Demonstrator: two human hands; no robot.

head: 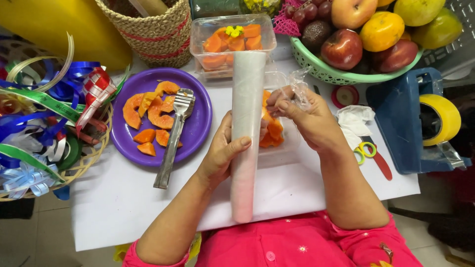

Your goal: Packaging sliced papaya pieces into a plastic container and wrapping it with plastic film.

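Cling-film roll point(246, 133) upright, grasped by left hand point(222, 153); right hand point(307, 116) beside it pinches film end point(297, 81).

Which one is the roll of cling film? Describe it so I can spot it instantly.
Start at the purple plate of papaya slices; just to its right, the left hand grips a long upright cling film roll. It is the only pale, translucent cylinder, unlike the metal tongs on the plate.

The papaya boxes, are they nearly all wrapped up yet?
One clear box of papaya pieces, topped with a small yellow flower, already sits filled at the back. In hand: the left hand grips the roll of cling film while the right hand pulls its film over a second tray of papaya. Left: more slices wait on the purple plate beside tongs.
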